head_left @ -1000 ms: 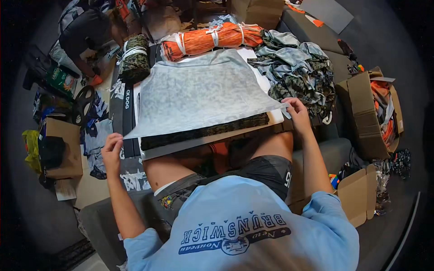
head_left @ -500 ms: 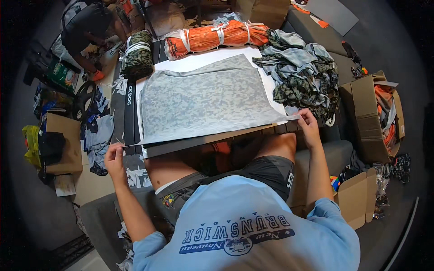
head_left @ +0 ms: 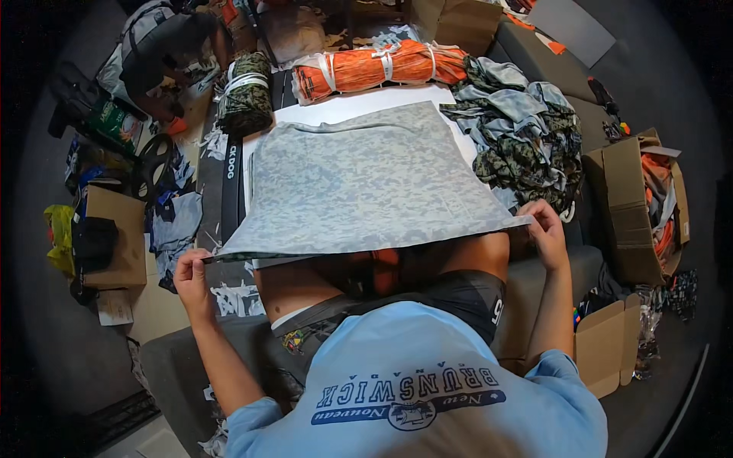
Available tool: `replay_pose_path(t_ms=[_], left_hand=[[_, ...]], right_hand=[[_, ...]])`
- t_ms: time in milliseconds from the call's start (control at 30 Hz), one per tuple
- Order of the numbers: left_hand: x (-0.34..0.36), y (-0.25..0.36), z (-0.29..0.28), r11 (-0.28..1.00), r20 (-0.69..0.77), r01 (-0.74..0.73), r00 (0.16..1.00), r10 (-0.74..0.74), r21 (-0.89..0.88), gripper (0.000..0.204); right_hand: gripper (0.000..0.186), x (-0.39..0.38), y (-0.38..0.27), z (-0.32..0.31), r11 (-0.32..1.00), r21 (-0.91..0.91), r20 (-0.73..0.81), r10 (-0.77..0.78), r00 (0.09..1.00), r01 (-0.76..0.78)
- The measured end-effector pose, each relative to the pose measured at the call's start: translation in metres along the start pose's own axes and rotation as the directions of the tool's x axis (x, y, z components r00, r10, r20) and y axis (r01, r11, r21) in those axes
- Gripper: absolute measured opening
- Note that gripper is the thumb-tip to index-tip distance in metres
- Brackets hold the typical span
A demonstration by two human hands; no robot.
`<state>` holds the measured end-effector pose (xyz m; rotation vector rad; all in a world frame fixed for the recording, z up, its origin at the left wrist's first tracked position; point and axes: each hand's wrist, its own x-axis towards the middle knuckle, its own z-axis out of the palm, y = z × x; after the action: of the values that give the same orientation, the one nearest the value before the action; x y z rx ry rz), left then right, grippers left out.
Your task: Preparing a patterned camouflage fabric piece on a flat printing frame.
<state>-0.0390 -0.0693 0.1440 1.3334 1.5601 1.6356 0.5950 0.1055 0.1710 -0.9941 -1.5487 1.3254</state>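
Note:
A sheet of camouflage fabric [head_left: 366, 183], pale grey-green on its upper face, lies across the table and spreads over its near edge above my lap. My left hand [head_left: 192, 276] pinches its near left corner. The near right corner is held between the thumb and fingers of my right hand [head_left: 545, 230]. Between my hands the near edge is pulled fairly straight, and a darker underside shows at the left. Toward the far side the fabric has a ridge-like fold. A white board [head_left: 359, 107] shows beneath it.
Behind the fabric lie a tied orange bundle [head_left: 382, 70] and a tied dark camouflage roll [head_left: 246, 95]. Loose camouflage pieces [head_left: 527, 137] are heaped at the right. Cardboard boxes [head_left: 611, 214] stand on both sides. Another person [head_left: 164, 57] bends over at the far left.
Both corners of the fabric have come nearer to me, and its near edge now hangs past the table edge, covering it. My hands keep their pinch. The whole view has shifted slightly.

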Motion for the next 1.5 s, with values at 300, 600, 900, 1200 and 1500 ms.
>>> replay_pose_path(t_ms=[300,600,900,1200,1500], left_hand=[[-0.003,0.001,-0.01,0.996,0.049,-0.041,0.998,0.045,-0.073,0.016],[-0.016,0.008,-0.014,0.985,0.062,-0.063,0.995,0.074,-0.158,0.016],[-0.017,0.022,-0.015,0.961,0.077,-0.067,0.993,0.091,-0.268,0.02],[-0.021,0.036,-0.019,0.933,0.069,-0.124,0.985,0.156,-0.337,0.023],[-0.025,0.046,-0.018,0.933,0.078,-0.121,0.985,0.156,-0.338,0.023]], right_hand=[[0.02,-0.005,-0.017,0.0,0.996,0.071,-0.028,0.059,0.998,-0.056],[0.023,-0.009,-0.022,-0.003,0.994,0.104,0.025,0.033,0.999,-0.036],[0.022,-0.015,-0.03,0.002,0.996,0.087,-0.008,0.003,1.0,-0.002],[0.019,-0.019,-0.045,0.012,0.99,0.126,-0.057,-0.061,0.997,0.068],[0.017,-0.029,-0.047,0.004,0.988,0.109,-0.065,-0.1,0.993,0.107]])
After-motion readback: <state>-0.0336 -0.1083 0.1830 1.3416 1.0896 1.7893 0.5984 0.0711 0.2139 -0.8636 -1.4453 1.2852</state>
